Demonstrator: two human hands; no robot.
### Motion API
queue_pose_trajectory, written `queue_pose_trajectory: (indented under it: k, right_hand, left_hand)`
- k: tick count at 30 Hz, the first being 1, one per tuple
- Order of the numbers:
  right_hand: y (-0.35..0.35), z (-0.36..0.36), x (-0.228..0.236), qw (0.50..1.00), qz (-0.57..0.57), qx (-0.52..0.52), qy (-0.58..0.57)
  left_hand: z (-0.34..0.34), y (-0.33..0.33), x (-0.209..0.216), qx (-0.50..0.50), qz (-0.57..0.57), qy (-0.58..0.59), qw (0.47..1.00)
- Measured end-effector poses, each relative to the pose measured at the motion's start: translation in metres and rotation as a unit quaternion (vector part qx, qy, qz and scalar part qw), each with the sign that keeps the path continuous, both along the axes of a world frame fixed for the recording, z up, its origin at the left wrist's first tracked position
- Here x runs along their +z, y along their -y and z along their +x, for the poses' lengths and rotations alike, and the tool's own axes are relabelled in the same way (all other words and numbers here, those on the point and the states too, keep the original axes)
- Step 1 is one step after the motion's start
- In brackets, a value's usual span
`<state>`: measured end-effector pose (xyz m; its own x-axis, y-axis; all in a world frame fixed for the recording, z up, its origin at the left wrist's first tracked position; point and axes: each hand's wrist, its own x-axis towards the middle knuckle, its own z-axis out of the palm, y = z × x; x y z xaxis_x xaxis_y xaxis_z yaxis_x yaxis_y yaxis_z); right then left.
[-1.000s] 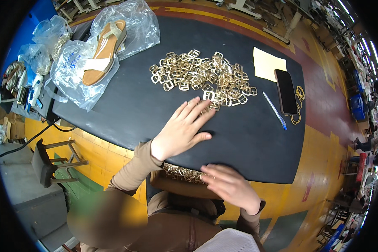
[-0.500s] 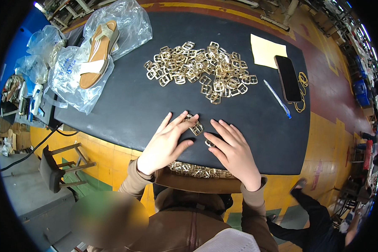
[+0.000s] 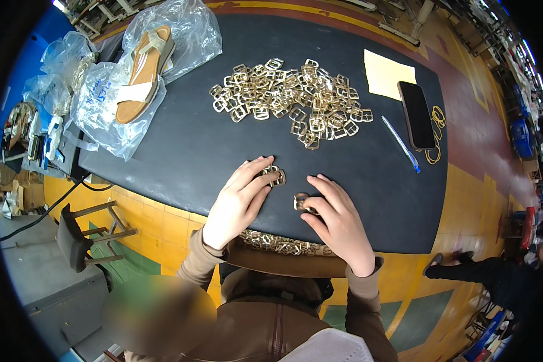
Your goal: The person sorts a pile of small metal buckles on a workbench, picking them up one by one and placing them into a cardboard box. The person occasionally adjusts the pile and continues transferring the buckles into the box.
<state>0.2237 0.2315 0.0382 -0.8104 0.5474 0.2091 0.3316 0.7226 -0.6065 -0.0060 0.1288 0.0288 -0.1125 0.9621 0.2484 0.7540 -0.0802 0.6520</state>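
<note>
My left hand [image 3: 239, 202] rests on the dark table with its fingers drawn together around a few gold buckles [image 3: 277, 177], which stick out past the fingertips. To its right, my right hand [image 3: 338, 220] has curled fingers and a thumb closed on another metal buckle [image 3: 300, 201], partly covered by the fingers. A large loose pile of gold buckles [image 3: 271, 90] lies farther back on the table. Below my hands, at the near table edge, an open brown box [image 3: 271, 263] holds many more buckles [image 3: 283, 244].
On the table [image 3: 181, 157] a sandal [image 3: 140, 90] lies on clear plastic bags [image 3: 193, 36] at the far left. To the right are yellow paper [image 3: 387, 73], a phone [image 3: 416, 114], a pen [image 3: 400, 143] and yellow bands [image 3: 438, 117]. A stool [image 3: 78, 238] stands left; a person's dark-clothed leg [image 3: 476, 271] shows right.
My left fingers have drawn together and the buckles under them have turned and shifted slightly left. My right fingers have curled, lifting a buckle into clearer view. The person at right has moved away.
</note>
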Motion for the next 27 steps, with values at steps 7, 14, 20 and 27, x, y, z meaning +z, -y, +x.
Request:
queue_pose_trajectory:
  k: [7,14,20,27]
  right_hand:
    - [0.014,0.001,-0.006,0.991,0.096,0.054,0.076]
    - [0.049,0.003,-0.003,0.950,-0.130,0.281,-0.037]
    - [-0.002,-0.035,0.012,0.990,-0.041,0.129,-0.047]
    - [0.001,-0.063,-0.002,0.977,0.003,0.208,0.054]
  left_hand:
    - [0.004,0.000,-0.002,0.087,0.045,0.053,0.994]
    - [0.001,-0.002,-0.001,0.080,0.055,0.075,0.992]
    - [-0.002,0.005,-0.001,0.124,0.085,0.153,0.977]
    - [-0.009,0.003,-0.019,0.245,0.217,0.392,0.860]
